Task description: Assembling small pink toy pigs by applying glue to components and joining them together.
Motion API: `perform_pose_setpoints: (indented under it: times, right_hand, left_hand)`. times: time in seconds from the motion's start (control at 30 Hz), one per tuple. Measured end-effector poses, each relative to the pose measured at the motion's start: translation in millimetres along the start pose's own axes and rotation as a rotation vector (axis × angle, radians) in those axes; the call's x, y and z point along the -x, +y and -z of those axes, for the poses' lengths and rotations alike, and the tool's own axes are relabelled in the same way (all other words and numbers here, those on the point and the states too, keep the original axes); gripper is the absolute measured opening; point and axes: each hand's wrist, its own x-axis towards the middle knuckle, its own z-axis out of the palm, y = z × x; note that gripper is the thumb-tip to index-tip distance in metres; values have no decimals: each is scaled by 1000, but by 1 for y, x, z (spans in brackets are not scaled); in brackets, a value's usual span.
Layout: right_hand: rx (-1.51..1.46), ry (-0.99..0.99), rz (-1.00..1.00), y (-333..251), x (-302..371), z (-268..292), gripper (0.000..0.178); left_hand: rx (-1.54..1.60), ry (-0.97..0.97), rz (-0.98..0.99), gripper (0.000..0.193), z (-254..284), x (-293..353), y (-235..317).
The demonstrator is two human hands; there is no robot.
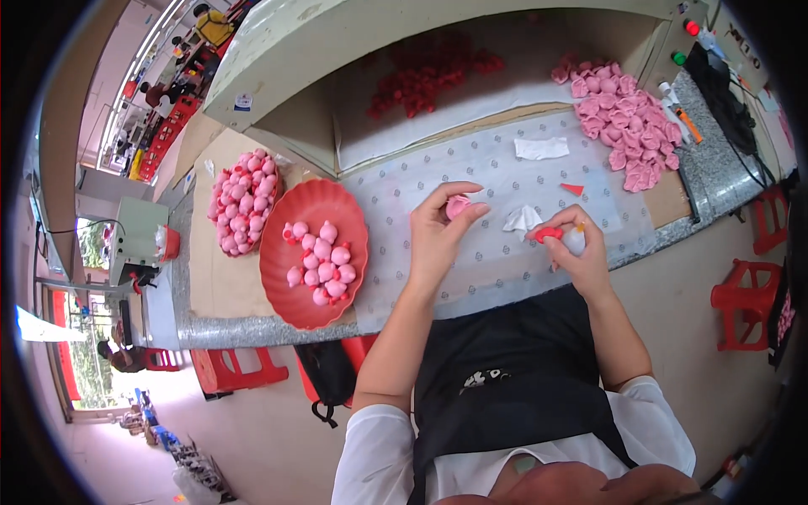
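Above the paper-covered bench, my left hand (436, 225) is closed round a small pink molded piece (457, 206), held between thumb and fingers. To its right, my right hand (587, 257) pinches a small red piece (549, 234) at its fingertips. The same hand also grips a small whitish squeeze bottle (575, 241) with a yellow-orange tip. Between the hands lies a crumpled white tissue (523, 220). A red triangular scrap (572, 189) rests on the paper beyond my right hand.
A red scalloped plate (278, 290) carries pink figures with red parts; a fuller tray (242, 202) stands behind it. Pink pieces (627, 126) are heaped at far right. Red pieces (429, 80) lie inside the hooded box (286, 143). Markers (686, 118) lie near the right edge.
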Motion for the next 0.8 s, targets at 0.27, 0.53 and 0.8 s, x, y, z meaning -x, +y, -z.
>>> perform_pose_setpoints:
  times: [0.27, 0.53, 0.8]
  right_hand:
    - [-150, 64, -182, -1, 20, -16, 17]
    - [-101, 7, -214, 6, 29, -25, 21]
    - [-111, 78, -215, 5, 28, -35, 22]
  left_hand:
    - [675, 14, 351, 42, -32, 45, -9]
    - [-26, 188, -16, 27, -41, 67, -27]
    - [-208, 238, -230, 30, -41, 72, -26]
